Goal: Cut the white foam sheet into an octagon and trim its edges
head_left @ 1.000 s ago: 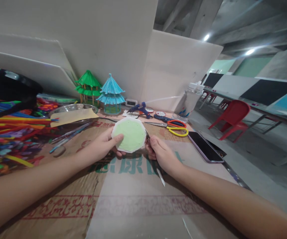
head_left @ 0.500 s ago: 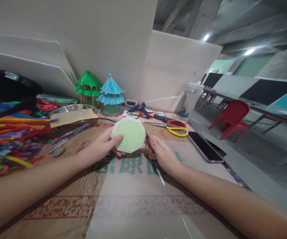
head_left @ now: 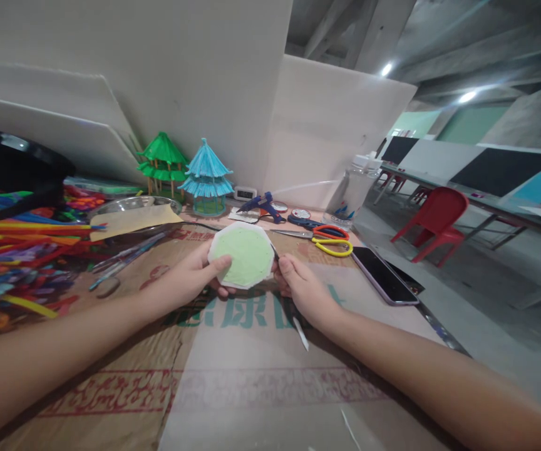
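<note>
My left hand (head_left: pixel 209 269) grips an octagonal piece (head_left: pixel 243 255) by its left edge, thumb on top and fingers beneath. The piece has a light green face and a white border, and is held tilted above the table. At its right edge my right hand (head_left: pixel 298 282) is closed around a thin dark tool (head_left: pixel 276 253). Only a narrow part of that tool shows, close against the white border; my fingers hide the rest, so its kind is unclear. A white scrap strip (head_left: pixel 300 333) lies below my right hand.
Scissors (head_left: pixel 331 240), a blue glue gun (head_left: pixel 263 205) and a phone (head_left: pixel 384 275) lie beyond my hands. Blue (head_left: pixel 207 178) and green (head_left: pixel 163 160) model pavilions stand at the back. Colourful pipe cleaners (head_left: pixel 12 263) heap at left. A clear bottle (head_left: pixel 352 191) stands back right.
The dark tool's visible part has shifted slightly along the octagonal piece's right edge. Both hands keep their hold, and the whole view has shifted a little.
</note>
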Tool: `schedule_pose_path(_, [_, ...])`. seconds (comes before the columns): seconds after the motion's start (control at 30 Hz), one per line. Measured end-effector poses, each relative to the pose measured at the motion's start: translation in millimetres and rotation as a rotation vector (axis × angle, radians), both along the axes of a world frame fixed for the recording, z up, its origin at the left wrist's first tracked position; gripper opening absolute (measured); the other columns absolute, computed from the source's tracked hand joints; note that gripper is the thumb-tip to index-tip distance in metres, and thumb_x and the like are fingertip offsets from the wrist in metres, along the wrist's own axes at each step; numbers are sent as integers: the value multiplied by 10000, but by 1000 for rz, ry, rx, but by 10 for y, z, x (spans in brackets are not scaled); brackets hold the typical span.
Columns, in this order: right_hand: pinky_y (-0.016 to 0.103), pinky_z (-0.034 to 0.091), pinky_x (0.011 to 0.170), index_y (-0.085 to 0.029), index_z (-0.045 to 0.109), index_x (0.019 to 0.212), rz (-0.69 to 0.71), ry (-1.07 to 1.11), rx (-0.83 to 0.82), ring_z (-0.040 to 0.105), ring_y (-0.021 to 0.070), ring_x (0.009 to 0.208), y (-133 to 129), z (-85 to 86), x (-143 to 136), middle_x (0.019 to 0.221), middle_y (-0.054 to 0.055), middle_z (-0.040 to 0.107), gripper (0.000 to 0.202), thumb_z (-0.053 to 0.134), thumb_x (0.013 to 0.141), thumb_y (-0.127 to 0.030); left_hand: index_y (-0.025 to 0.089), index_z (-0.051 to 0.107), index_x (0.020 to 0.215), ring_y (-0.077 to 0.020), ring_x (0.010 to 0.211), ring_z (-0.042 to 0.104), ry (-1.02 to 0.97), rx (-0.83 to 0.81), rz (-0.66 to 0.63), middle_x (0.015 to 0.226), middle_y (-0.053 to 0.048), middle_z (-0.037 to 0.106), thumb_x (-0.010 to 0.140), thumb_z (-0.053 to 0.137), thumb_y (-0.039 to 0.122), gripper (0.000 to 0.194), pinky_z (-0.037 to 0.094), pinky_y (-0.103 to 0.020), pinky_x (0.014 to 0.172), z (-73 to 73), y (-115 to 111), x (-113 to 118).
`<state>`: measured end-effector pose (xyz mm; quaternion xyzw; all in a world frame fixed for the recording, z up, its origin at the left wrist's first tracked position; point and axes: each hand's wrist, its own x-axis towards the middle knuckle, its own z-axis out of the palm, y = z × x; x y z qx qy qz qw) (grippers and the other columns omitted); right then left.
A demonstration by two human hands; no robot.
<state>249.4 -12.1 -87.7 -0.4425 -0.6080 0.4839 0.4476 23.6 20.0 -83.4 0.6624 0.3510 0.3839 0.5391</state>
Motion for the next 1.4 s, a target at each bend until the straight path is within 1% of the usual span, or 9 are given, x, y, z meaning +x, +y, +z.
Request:
schedule_pose_path(0.23, [242, 188, 481, -209, 499, 859, 9, 83, -59, 263, 102, 536, -33, 41, -33, 648, -63, 324, 492, 514, 847, -701, 132, 452, 1266, -156, 553, 674, -20, -4, 21, 800, -37, 694, 859, 639, 533, 601, 590, -270, 511, -6, 18, -14])
schedule_pose_path(0.4, [238, 183, 481, -218, 421, 756, 17, 97, -58, 268, 94, 536, -35, 25, -48, 630, -64, 335, 546, 562, 796, -744, 131, 482, 1140, -153, 518, 660, -13, -6, 14, 692, -19, 684, 845, 637, 564, 546, 554, -241, 484, 39, 1, -6])
schedule_pose_path(0.5, [237, 179, 474, -215, 425, 752, 18, 113, -59, 263, 91, 534, -28, 15, -43, 629, -63, 341, 547, 574, 792, -740, 127, 486, 1089, -147, 509, 650, 0, 5, -1, 654, -19, 681, 853, 623, 563, 514, 536, -223, 471, 54, -12, -1])
schedule_pose_path(0.67, [233, 170, 467, -204, 479, 812, 45, 158, -92, 237, 83, 514, -27, 23, -42, 608, -77, 319, 537, 580, 794, -731, 129, 452, 1165, -141, 487, 635, -21, 34, 3, 642, -5, 683, 872, 609, 540, 529, 517, -210, 445, 30, -3, -18])
schedule_pose_path(0.8, [236, 170, 464, -208, 409, 719, 51, 159, -75, 235, 75, 513, -27, 26, -48, 618, -72, 338, 559, 593, 786, -732, 132, 465, 1147, -145, 492, 646, 4, 26, -28, 663, -14, 686, 884, 604, 524, 492, 536, -223, 459, 17, -1, -26])
schedule_pose_path(0.9, [238, 164, 463, -210, 407, 717, 50, 157, -70, 243, 77, 513, -20, 22, -48, 619, -70, 341, 556, 591, 790, -729, 136, 454, 1199, -151, 508, 658, -2, 25, -25, 738, -30, 700, 873, 623, 521, 531, 549, -238, 460, 31, -11, -22])
schedule_pose_path(1.13, [229, 191, 459, -207, 427, 736, 48, 154, -86, 255, 72, 497, -15, 32, -41, 598, -73, 353, 545, 586, 791, -726, 113, 436, 1299, -131, 465, 616, -48, -49, -45, 660, 7, 658, 869, 631, 525, 626, 512, -208, 429, 55, -8, -34])
schedule_pose_path(1.27, [228, 180, 444, -208, 450, 764, 72, 155, -90, 232, 74, 477, -15, 30, -33, 568, -86, 315, 510, 566, 818, -702, 126, 443, 1311, -136, 478, 621, -88, -68, -17, 723, -9, 678, 856, 649, 522, 637, 520, -222, 428, 38, 1, -49])
schedule_pose_path(1.4, [234, 197, 438, -206, 425, 702, 92, 127, -50, 259, 72, 474, -22, 26, -33, 580, -69, 363, 520, 516, 859, -692, 135, 430, 1348, -148, 470, 626, -47, -27, -34, 695, -8, 678, 875, 633, 510, 636, 519, -231, 428, 26, -18, -38])
